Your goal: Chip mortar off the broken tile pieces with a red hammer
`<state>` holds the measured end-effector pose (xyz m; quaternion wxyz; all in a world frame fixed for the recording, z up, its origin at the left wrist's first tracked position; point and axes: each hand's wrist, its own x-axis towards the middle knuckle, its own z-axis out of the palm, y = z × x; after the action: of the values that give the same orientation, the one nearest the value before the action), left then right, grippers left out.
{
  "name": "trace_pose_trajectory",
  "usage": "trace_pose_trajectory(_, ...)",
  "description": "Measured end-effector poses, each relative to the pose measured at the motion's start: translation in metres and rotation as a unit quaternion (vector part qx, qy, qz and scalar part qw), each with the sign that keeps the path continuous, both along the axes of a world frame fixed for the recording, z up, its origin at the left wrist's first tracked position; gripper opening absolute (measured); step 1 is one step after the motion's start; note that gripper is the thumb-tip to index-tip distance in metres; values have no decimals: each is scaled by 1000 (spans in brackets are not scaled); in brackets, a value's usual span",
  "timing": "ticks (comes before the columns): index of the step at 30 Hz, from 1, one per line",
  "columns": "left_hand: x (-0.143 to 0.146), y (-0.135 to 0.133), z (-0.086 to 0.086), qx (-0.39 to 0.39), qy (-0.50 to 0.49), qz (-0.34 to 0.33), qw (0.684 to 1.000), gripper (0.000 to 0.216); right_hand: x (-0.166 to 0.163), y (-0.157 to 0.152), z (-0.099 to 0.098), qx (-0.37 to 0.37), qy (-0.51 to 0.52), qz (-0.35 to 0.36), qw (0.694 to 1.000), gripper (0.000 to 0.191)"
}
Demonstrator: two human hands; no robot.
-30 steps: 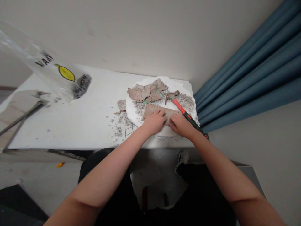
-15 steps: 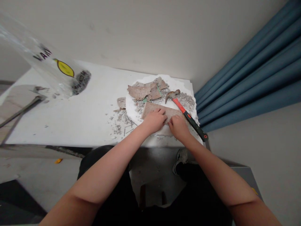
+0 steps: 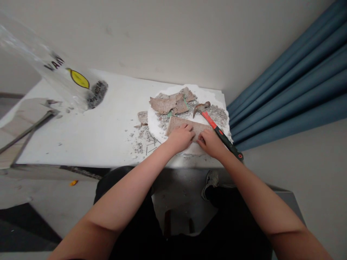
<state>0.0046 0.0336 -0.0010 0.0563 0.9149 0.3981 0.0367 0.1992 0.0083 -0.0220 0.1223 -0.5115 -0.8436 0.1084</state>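
Item: perforated brown panel (image 3: 187, 126), flat, broken-edged, lying at the near side of a round white slab (image 3: 154, 124). Left hand (image 3: 181, 138) rests palm-down on the panel's near edge, fingers curled over it and pressing; right hand (image 3: 210, 142) sits just beside it, fingertips pinching at the same edge; the two hands are close together, nearly touching, and whether either truly grips the panel or only presses on it cannot be told. Hazards, as judged: the panel looks brittle and could snap under uneven pressure, throwing fragments; its ragged edge and the thin nails or wires (image 3: 150, 148) lying just left of the slab could cut or prick bare fingers; the hammer (image 3: 217, 128), red-and-black handled, lies just right of the panel with its grip overhanging the table edge near the right wrist, so a nudge from the forearm could tip it to the floor. Grey rubble (image 3: 217, 113) beyond the hammer and at the left of the slab could scatter or slide. Further panel pieces (image 3: 169, 103) lie heaped at the far side of the slab. Surface: white table (image 3: 89, 133), dusty, set against a plain pale wall (image 3: 173, 39). A clear printed plastic bag (image 3: 67, 83) stands well left of the slab. Blue curtain (image 3: 292, 83) hangs to the slab's right. Floor grey; a shoe (image 3: 210, 180) shows below the table edge.
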Motion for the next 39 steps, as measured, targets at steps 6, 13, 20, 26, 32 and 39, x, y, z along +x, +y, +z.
trace_pose_trajectory(6,0,0,-3,-5,-3,1,1000,22,-1,2,1,20,-63,47,997,17)
trace_pose_trajectory(13,-1,0,0,-1,4,-3,1000,23,10,13,12,40,-120,167,978,16)
trace_pose_trajectory(20,-1,-1,1,-1,-4,-3,1000,24,-7,-8,-2,35,-45,-16,998,15)
trace_pose_trajectory(26,0,1,0,-8,5,-2,1000,22,5,7,6,38,-91,146,984,21)
trace_pose_trajectory(32,-1,1,1,-1,3,-5,1000,22,12,10,10,32,-31,136,990,13)
trace_pose_trajectory(39,-1,-1,3,-1,5,1,1000,24,-16,-9,-3,37,-41,-73,996,15)
